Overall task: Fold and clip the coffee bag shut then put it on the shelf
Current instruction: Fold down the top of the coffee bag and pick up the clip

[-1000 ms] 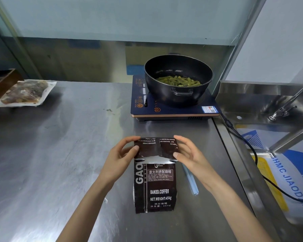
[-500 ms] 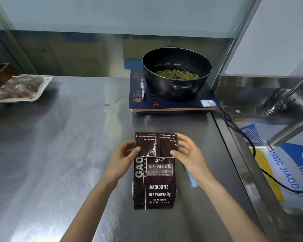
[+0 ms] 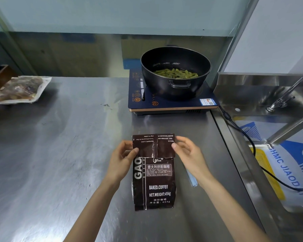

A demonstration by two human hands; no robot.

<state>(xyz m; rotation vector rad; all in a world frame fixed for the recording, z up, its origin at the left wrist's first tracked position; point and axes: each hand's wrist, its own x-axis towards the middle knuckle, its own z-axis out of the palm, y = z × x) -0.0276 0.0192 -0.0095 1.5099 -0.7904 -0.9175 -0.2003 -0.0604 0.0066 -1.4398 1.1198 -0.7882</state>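
Steel counter [image 3: 63,154]; pot [image 3: 175,72] of green beans at 12 o'clock. Left hand [image 3: 120,158] and right hand [image 3: 188,155] pinch coffee bag [image 3: 153,182] fold.

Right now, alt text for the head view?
Both hands, left hand and right hand, pinch the folded-over top of a dark coffee bag lying on a steel counter; behind it, a pot of green vegetables.

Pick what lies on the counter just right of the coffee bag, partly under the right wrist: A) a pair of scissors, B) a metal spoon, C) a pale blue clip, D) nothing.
C: a pale blue clip lies on the steel counter beside the coffee bag, partly hidden by the right hand and wrist.
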